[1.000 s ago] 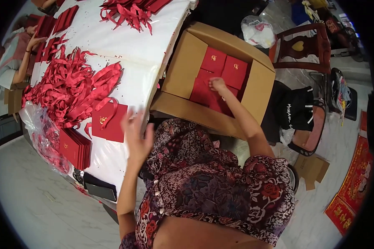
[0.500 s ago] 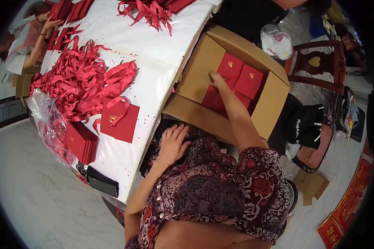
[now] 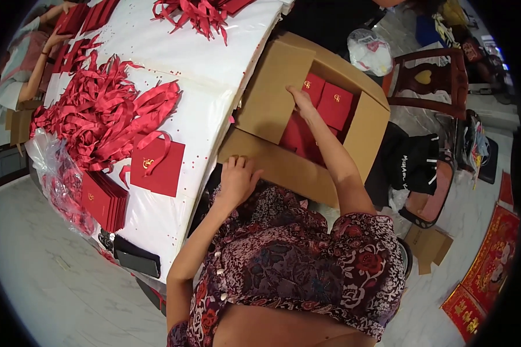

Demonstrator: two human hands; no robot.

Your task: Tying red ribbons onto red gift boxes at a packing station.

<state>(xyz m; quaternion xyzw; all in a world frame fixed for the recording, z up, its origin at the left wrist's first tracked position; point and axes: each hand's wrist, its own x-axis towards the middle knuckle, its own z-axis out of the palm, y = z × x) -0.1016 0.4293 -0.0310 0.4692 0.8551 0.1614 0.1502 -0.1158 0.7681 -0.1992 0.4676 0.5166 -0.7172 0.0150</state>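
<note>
A brown cardboard box [image 3: 369, 144] stands with its flaps raised, holding stacks of red cards or envelopes [image 3: 334, 107] with small gold emblems. My right hand [image 3: 302, 100] reaches across the box and is closed on the edge of its left flap [image 3: 275, 87], which hides part of the cards. My left hand [image 3: 237, 180] is at the left end of the near flap [image 3: 266, 162], beside the table edge. Its fingers are extended and hold nothing; whether the fingertips touch the cardboard is hard to tell.
The white-covered table [image 3: 205, 104] bears a heap of red ribbons [image 3: 98, 115], a ribboned red card [image 3: 168, 173], a red stack [image 3: 104, 199] and a black phone-like object [image 3: 136, 256]. Another person's hands [image 3: 55, 37] hold red cards. A wooden chair [image 3: 458, 81] stands right.
The left flap has swung inward over the cards with my right hand at its edge. My left hand has moved up from my clothing to the near flap. The view has shifted slightly.
</note>
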